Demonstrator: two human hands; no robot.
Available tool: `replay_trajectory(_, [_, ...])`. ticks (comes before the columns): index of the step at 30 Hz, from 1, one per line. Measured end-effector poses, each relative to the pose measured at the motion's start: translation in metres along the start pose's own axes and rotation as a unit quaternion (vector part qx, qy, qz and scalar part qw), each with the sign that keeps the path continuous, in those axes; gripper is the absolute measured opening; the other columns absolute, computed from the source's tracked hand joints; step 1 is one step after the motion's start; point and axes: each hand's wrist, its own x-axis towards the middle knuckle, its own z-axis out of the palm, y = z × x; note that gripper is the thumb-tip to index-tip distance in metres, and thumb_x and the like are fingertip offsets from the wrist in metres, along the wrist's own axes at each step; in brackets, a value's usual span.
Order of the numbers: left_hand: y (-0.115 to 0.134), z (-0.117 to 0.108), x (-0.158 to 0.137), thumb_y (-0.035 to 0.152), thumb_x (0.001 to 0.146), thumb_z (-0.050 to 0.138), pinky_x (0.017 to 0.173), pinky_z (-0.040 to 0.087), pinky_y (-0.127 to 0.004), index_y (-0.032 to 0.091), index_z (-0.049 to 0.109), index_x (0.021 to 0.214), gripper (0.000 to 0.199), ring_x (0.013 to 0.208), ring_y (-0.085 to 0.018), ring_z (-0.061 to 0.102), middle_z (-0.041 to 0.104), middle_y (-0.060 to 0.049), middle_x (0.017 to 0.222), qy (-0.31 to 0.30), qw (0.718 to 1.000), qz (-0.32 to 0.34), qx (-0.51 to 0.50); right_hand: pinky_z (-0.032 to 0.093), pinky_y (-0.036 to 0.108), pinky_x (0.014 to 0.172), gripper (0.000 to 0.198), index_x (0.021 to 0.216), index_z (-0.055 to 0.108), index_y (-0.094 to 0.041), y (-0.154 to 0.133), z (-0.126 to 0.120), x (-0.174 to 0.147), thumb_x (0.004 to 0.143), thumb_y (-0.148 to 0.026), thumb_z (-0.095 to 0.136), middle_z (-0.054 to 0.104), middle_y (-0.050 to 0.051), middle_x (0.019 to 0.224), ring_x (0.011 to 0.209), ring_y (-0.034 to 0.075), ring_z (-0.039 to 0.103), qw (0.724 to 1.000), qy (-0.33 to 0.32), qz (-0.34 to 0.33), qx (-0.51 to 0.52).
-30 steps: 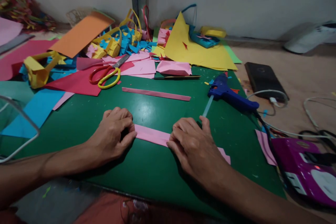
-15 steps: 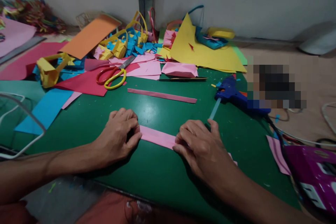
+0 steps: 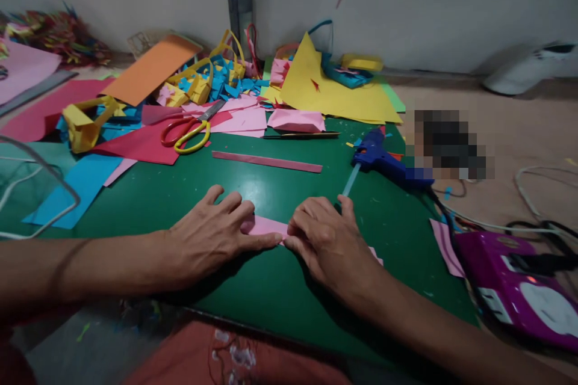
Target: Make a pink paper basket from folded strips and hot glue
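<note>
A folded pink paper strip lies on the green table between my two hands. My left hand holds its left part, with the thumb stretched along the near edge and the fingers bent on the far side. Close by, my right hand pinches the strip between thumb and fingers, and the two thumbs nearly meet. A bit of pink paper shows past the right wrist. Just beyond my hands lies a narrow darker pink strip. The blue glue gun, with a glue stick in its back, rests beyond my right hand.
Red and yellow scissors lie among coloured paper sheets. Small paper baskets and a yellow sheet are at the back. A folded pink paper box sits behind a thin dark stick. A purple power box with cords stands right.
My left hand has shifted right along the pink strip, its thumb now extended toward my right thumb. Less of the strip shows between my hands. The view has turned slightly right.
</note>
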Motion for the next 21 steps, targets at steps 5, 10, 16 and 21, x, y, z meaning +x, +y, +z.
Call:
replay_trajectory(5, [-0.002, 0.003, -0.013, 0.017, 0.085, 0.05, 0.072, 0.032, -0.039, 0.037, 0.042, 0.128, 0.049, 0.085, -0.025, 0.043, 0.052, -0.007, 0.097, 0.031, 0.999, -0.012, 0.02, 0.026, 0.052, 0.09, 0.006, 0.076, 0.059, -0.018, 0.0, 0.0, -0.001, 0.08, -0.021, 0.063, 0.06, 0.002, 0.083, 0.085, 0.021, 0.052, 1.0, -0.002, -0.004, 0.006])
replay_trajectory(10, [-0.012, 0.015, -0.051, 0.007, 0.083, 0.045, 0.074, 0.035, -0.038, 0.034, 0.046, 0.126, 0.051, 0.087, -0.023, 0.045, 0.052, -0.007, 0.097, 0.056, 0.994, -0.088, 0.033, 0.026, 0.052, 0.089, 0.007, 0.074, 0.059, -0.019, 0.003, 0.0, 0.0, 0.08, -0.019, 0.062, 0.06, 0.002, 0.082, 0.084, 0.021, 0.053, 1.0, 0.001, -0.009, 0.013])
replay_trajectory(16, [-0.018, 0.017, -0.067, 0.005, 0.082, 0.042, 0.071, 0.037, -0.037, 0.026, 0.056, 0.113, 0.04, 0.089, -0.025, 0.048, 0.054, -0.008, 0.098, 0.137, 0.986, -0.097, 0.017, 0.026, 0.049, 0.087, 0.01, 0.071, 0.057, -0.019, 0.003, 0.003, -0.001, 0.078, -0.019, 0.063, 0.058, 0.001, 0.078, 0.079, 0.019, 0.051, 0.999, 0.027, -0.021, 0.02])
replay_trajectory(21, [0.005, 0.01, -0.025, 0.013, 0.088, 0.045, 0.079, 0.039, -0.035, 0.013, 0.05, 0.117, 0.03, 0.101, -0.023, 0.049, 0.058, -0.011, 0.108, 0.227, 0.972, 0.044, -0.042, 0.027, 0.047, 0.086, 0.009, 0.073, 0.057, -0.019, 0.0, -0.001, -0.002, 0.079, -0.021, 0.064, 0.06, 0.001, 0.08, 0.081, 0.02, 0.052, 0.999, 0.029, -0.014, 0.005])
